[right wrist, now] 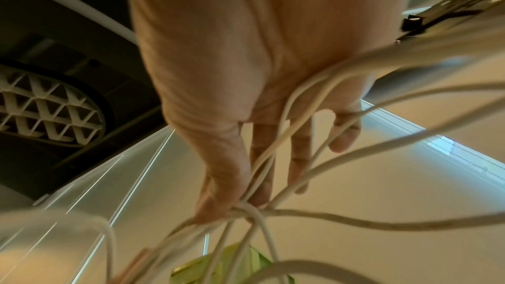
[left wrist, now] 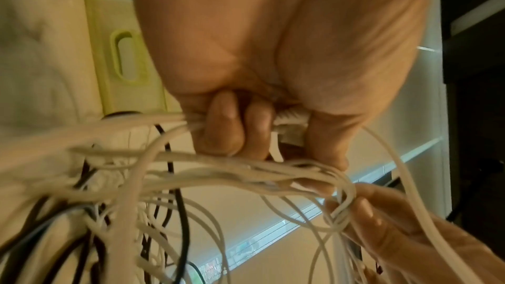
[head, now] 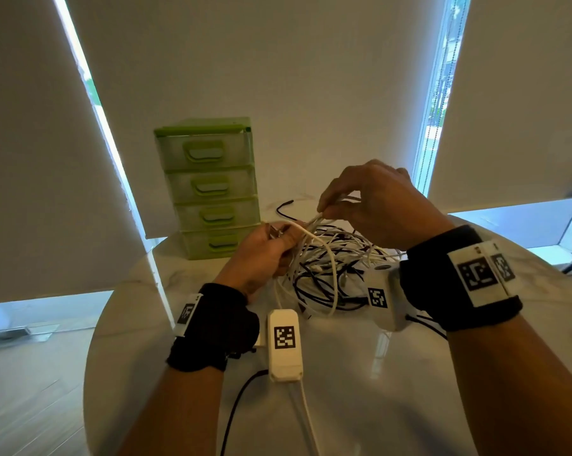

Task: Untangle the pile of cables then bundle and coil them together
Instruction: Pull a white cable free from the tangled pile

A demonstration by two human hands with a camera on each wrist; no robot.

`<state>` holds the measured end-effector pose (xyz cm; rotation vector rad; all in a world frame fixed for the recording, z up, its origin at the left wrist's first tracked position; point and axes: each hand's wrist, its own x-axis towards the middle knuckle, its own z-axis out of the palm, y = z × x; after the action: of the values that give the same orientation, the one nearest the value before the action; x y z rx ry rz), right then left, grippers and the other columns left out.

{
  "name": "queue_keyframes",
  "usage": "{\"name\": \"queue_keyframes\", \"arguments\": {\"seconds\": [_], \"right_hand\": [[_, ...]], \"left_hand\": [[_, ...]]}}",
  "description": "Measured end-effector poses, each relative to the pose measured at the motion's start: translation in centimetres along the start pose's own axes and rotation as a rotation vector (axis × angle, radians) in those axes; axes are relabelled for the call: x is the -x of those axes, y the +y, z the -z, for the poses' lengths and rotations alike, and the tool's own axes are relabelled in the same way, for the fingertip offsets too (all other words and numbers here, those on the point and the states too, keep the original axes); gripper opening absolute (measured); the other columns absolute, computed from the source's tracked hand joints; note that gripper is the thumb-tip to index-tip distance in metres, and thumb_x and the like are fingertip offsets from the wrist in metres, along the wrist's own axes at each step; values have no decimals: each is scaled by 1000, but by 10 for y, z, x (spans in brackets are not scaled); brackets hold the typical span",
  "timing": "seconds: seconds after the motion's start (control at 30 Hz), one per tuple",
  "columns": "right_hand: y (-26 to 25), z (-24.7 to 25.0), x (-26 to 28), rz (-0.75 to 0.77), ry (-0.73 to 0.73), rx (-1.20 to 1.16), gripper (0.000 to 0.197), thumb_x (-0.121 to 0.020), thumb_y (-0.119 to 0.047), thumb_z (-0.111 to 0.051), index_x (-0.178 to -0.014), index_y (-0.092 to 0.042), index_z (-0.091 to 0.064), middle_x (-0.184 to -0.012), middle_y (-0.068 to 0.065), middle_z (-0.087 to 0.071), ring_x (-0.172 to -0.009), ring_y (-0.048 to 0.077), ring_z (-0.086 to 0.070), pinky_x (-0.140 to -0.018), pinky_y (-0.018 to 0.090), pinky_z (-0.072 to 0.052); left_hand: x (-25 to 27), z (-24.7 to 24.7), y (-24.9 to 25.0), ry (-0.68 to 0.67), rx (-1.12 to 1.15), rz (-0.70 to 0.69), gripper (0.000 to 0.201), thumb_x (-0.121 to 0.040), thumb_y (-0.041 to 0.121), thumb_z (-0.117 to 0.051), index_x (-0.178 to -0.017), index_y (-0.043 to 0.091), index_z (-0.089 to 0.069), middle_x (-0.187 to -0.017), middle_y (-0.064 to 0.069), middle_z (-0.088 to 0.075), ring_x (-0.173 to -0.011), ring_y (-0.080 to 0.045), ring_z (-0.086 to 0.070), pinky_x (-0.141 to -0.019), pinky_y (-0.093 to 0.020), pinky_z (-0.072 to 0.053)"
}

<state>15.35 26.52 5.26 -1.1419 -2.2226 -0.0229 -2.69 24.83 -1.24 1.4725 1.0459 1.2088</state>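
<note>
A tangled pile of white and black cables [head: 324, 271] lies on the round marble table [head: 360, 390], between my hands. My left hand [head: 271, 248] is at the pile's left edge, fingers curled round a bunch of white cable strands [left wrist: 287, 122]. My right hand [head: 360, 205] is raised above the pile. Its thumb and fingers pinch several white strands [right wrist: 246, 208] lifted from the tangle. The two hands are close, with taut white strands [head: 311, 225] running between them. One black cable end [head: 284, 205] lies behind the pile.
A green plastic drawer unit [head: 208, 185] stands at the back left of the table, just behind my left hand. White tracker boxes [head: 284, 343] hang at both wrists. A black lead [head: 238, 403] and a white one trail towards me. The table edge curves at the left.
</note>
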Motion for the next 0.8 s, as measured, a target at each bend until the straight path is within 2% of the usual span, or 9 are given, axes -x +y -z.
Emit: {"name": "queue_keyframes", "arguments": {"seconds": [0.07, 0.2, 0.3, 0.43, 0.5, 0.57, 0.67, 0.73, 0.8], "right_hand": [[-1, 1, 1, -27, -22, -119, 18, -87, -28, -67, -76, -41, -65, -84, -24, -65, -102, 10, -57, -99, 46, -39], [2, 6, 3, -110, -78, -326, 16, -89, -17, -66, -79, -29, -67, -79, -13, -69, -85, 5, -65, -86, 27, -48], [5, 4, 4, -163, -99, -368, 14, -91, -16, -63, -81, -25, -67, -78, -12, -69, -79, 2, -65, -77, 19, -46], [7, 1, 2, -224, -15, -374, 14, -95, -18, -58, -83, -23, -66, -80, -11, -64, -77, 1, -58, -69, 14, -42], [9, 2, 1, -271, 96, -411, 14, -97, -17, -54, -89, -18, -65, -82, -10, -62, -75, -1, -55, -60, 6, -40], [13, 3, -1, -313, 259, -449, 15, -98, -16, -51, -91, -14, -65, -80, -7, -63, -72, 2, -56, -58, 8, -40], [16, 3, -1, -410, 405, -591, 15, -98, -15, -49, -94, -11, -63, -69, 0, -61, -66, 12, -63, -56, 13, -45], [14, 2, -1, -422, 377, -599, 13, -98, -13, -48, -96, -12, -61, -70, 2, -59, -61, 13, -61, -59, 20, -46], [9, 4, 0, -352, 300, -327, 19, -95, -11, -52, -111, -18, -60, -92, 3, -61, -79, 13, -59, -73, 26, -46]], "left_hand": [[0, 0, 1, -13, -36, -15, 45, -99, 24, -46, -61, 28, -70, -53, 2, -32, -42, -7, -23, -41, -19, -22], [1, -1, 4, 6, -120, -8, 43, -97, 18, -50, -63, 31, -72, -48, 7, -42, -43, -6, -30, -42, -18, -24], [0, -1, 5, 44, -251, -72, 23, -92, 14, -59, -75, 26, -67, -46, 14, -54, -42, 1, -43, -44, -12, -34], [-2, 5, 0, 31, -350, -178, 14, -88, 13, -66, -80, 25, -70, -67, 13, -68, -63, 4, -60, -61, -12, -46], [-1, 7, -2, -28, -360, -132, 6, -87, 16, -68, -86, 18, -73, -61, 14, -65, -54, 6, -55, -54, -9, -40], [-1, 9, -4, -55, -346, -106, 9, -88, 15, -67, -91, 8, -72, -52, 18, -58, -46, 7, -49, -47, -6, -34], [-2, 8, -5, -26, -327, -135, 11, -87, 15, -68, -91, 6, -73, -66, 10, -66, -58, 4, -56, -62, -10, -42], [-2, 8, -5, 60, -269, -117, 12, -89, 14, -66, -93, 6, -74, -65, 9, -67, -55, 6, -57, -57, -7, -41], [-2, 8, -5, 115, -227, -117, 13, -91, 13, -63, -96, 8, -75, -60, 15, -66, -51, 8, -55, -50, -4, -37]]}}
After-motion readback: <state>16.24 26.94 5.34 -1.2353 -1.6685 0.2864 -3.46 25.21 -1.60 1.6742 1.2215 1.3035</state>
